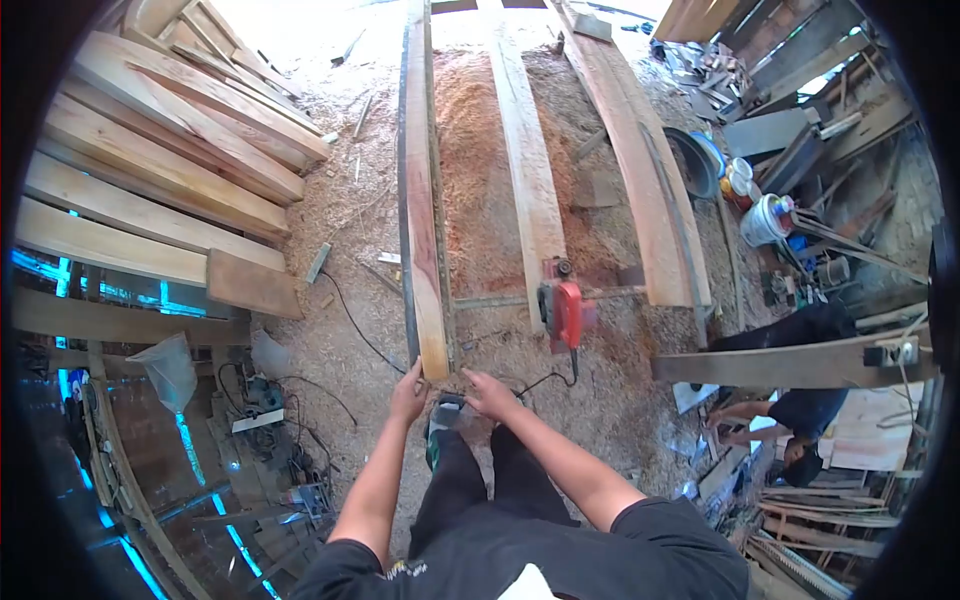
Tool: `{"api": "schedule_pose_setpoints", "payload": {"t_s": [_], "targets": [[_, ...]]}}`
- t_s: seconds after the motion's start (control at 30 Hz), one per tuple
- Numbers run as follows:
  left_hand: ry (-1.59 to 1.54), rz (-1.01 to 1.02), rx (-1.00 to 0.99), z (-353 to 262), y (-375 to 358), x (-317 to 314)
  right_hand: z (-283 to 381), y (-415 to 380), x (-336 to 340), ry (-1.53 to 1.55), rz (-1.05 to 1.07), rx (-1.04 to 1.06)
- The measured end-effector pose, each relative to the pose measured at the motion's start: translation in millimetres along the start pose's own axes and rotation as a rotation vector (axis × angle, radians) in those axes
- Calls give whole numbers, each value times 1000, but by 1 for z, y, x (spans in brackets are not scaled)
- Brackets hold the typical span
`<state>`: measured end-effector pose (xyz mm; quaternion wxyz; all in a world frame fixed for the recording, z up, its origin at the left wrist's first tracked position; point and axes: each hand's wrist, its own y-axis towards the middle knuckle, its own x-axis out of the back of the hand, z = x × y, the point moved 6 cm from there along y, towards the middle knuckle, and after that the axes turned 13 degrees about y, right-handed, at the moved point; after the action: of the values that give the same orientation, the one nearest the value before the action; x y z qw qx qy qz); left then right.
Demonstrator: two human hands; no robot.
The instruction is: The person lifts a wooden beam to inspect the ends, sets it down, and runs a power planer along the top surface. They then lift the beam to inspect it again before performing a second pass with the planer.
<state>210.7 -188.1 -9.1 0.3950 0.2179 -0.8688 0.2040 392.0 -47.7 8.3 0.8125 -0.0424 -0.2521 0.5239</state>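
Near the middle, a long wooden plank (424, 250) runs away from me, its near end between my hands. My left hand (408, 393) is at the left side of that end, fingers closed near its edge; what they grip is too small to tell. Just right of the same end is my right hand (487, 395), its fingers partly bent, and contact with the wood is unclear. A red power planer (568, 314) rests at the near end of a narrower board (525, 170) to the right.
A wide board (640, 170) lies farther right. Stacked planks (170, 150) fill the upper left. A black cord (350, 315) crosses the shavings-covered floor. At the lower right, another person (805, 420) bends beside a beam (780, 368). Buckets (765, 220) stand at right.
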Motion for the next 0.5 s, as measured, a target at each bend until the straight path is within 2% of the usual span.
{"api": "schedule_pose_setpoints", "payload": {"t_s": [0.1,0.23,0.5], "targets": [[-29,-75,-73,-1,4,1,-9,24,-12,-1,19,159],[-17,-62,-156,16,6,-9,-21,50,-30,29,28,246],[-26,-60,-327,50,15,-40,-51,61,-55,15,-127,472]]}}
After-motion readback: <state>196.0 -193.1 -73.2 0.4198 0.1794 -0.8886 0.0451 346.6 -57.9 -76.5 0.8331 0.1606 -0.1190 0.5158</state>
